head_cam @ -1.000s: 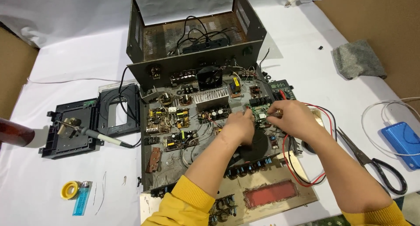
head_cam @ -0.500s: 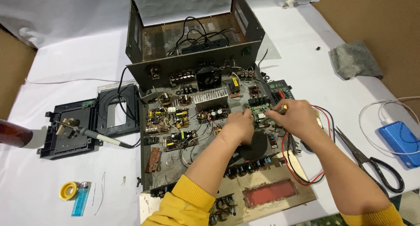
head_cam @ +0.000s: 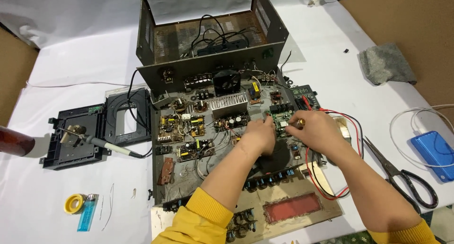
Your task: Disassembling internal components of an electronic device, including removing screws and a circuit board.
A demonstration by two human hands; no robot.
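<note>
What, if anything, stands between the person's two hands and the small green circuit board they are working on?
Nothing visible does. The left hand and right hand both already rest at the small green circuit board, one on each side. The red and black wires run behind the right hand, not across the board.

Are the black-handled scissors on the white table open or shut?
Shut: the black-handled scissors lie flat on the white table, blades together in one line, handle loops side by side.

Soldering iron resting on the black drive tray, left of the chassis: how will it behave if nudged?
The soldering iron looks round-bodied and lies only propped on the black tray, so it would probably roll. Its trailing cord may tug it sideways. Likely light.
</note>
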